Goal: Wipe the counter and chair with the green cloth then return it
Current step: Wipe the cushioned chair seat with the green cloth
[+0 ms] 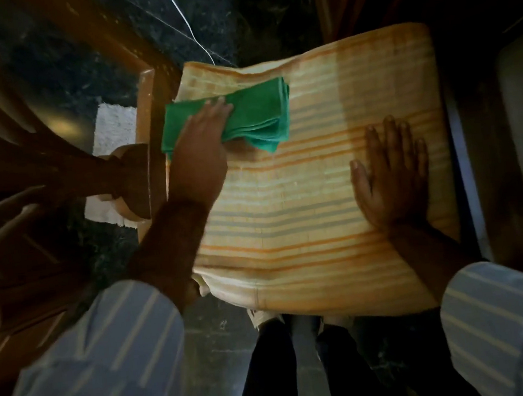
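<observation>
A folded green cloth lies on the far left part of a chair seat covered in orange and grey striped fabric. My left hand presses down on the near left end of the cloth, fingers spread over it. My right hand rests flat on the right side of the seat, fingers apart, holding nothing. The chair's wooden frame shows along the seat's left edge.
Dark wooden furniture crowds the left side. A white mat lies on the dark marble floor beside the chair. A thin white cord runs across the floor beyond the seat. My legs stand at the seat's near edge.
</observation>
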